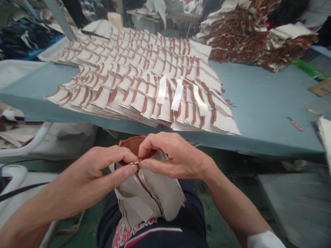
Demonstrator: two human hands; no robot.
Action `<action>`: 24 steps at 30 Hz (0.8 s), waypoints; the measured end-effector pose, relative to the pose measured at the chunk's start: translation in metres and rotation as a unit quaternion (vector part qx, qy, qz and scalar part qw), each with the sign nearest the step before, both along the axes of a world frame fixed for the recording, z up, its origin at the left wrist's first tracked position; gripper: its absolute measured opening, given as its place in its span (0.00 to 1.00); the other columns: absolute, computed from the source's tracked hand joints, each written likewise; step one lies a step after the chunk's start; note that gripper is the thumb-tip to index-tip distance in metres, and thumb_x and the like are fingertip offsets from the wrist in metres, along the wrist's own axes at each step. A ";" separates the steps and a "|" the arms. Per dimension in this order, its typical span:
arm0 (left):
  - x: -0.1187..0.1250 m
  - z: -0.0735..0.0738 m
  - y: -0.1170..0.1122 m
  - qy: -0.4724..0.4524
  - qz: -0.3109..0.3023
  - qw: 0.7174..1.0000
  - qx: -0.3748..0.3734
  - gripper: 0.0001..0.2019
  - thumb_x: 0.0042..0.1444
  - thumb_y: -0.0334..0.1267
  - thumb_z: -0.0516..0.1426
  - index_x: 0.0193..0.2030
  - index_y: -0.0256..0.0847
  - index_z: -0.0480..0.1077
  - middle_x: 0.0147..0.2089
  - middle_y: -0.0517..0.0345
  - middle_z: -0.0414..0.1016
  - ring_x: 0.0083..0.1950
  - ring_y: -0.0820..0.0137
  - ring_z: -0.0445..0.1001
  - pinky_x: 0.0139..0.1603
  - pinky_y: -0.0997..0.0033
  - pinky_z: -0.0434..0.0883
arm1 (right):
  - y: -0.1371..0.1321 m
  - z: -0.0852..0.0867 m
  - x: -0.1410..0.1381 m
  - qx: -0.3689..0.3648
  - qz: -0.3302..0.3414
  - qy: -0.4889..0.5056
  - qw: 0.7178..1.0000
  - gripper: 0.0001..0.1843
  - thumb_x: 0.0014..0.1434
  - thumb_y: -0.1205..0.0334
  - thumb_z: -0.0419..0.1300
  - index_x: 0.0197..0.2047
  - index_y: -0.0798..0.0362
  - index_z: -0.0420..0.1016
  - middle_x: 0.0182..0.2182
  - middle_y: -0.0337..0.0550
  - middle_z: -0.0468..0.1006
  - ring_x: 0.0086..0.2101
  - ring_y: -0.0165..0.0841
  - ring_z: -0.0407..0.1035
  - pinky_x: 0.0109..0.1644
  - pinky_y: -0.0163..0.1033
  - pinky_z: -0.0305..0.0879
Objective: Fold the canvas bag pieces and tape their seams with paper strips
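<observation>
Between my hands hangs a sewn piece [165,193], cream-white on one face and brown on the other, with brown seams and a white strip [137,206] dangling from it. My left hand [113,168] pinches its upper edge beside the middle seam. Close against those fingertips, my right hand [168,155] pinches the same edge, thumb and fingers pressed together. The brown side shows behind the fingers. My fingertips cover the exact spot they hold. The piece hangs in front of my lap, just short of the table edge.
Rows of overlapping cream pieces with brown seams [124,86] cover much of the blue table [258,100]. White strips [177,94] lie on them. A tall brown-and-white stack [240,38] stands at the back right; a small pink tool [295,124] lies nearer. White bins [28,144] stand at left.
</observation>
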State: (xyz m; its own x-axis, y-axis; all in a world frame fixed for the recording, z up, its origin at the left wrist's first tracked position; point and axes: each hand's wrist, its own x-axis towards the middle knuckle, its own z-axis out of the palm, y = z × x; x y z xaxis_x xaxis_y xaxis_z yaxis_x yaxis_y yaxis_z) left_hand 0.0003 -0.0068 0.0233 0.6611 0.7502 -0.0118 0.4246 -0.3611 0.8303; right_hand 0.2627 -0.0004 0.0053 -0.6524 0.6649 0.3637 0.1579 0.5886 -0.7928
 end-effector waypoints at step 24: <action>0.023 0.003 -0.013 0.019 0.101 0.995 -0.001 0.17 0.70 0.42 0.56 0.30 0.42 0.77 0.27 0.66 0.75 0.30 0.73 0.70 0.35 0.76 0.67 | -0.012 0.005 0.003 0.322 -0.083 -0.171 0.927 0.15 0.82 0.66 0.60 0.40 0.52 0.83 0.36 0.38 0.91 0.37 0.31 0.79 0.39 0.38 0.69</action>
